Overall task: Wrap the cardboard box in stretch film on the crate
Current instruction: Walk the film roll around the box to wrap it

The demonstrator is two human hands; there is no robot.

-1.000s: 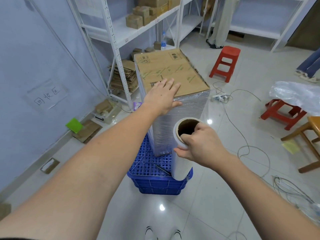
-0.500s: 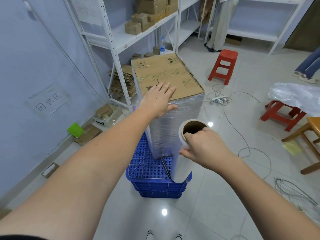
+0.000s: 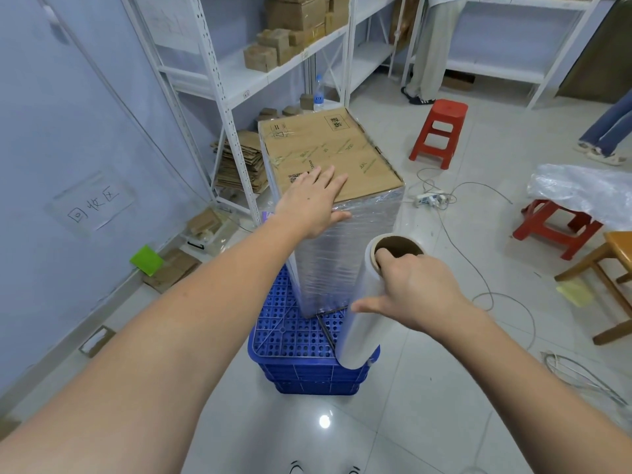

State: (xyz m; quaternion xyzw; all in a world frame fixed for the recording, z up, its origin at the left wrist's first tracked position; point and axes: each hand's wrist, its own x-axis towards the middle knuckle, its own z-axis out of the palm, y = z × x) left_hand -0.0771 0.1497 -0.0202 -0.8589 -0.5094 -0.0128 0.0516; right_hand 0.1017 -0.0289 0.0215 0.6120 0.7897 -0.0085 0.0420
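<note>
The tall box [image 3: 328, 159] stands on end on the blue crate [image 3: 301, 340], its sides already sheathed in film while the brown top is bare. The left hand [image 3: 313, 203] lies flat on the near top edge, fingers straight and slightly spread, thumb hooked over the front face; this probably steadies the narrow, upright box against the pull of the film. The right hand [image 3: 413, 295] holds the roll [image 3: 362, 323] upright just beside the box's near right corner, one finger tucked into the cardboard core, the others curled round the outside and the thumb lying out along the film, a grip that would let the roll turn and pay out. The roll's lower end hangs over the crate's front right corner. Box and roll stand close but apart; film likely bridges the gap, though it is too clear to confirm.
</note>
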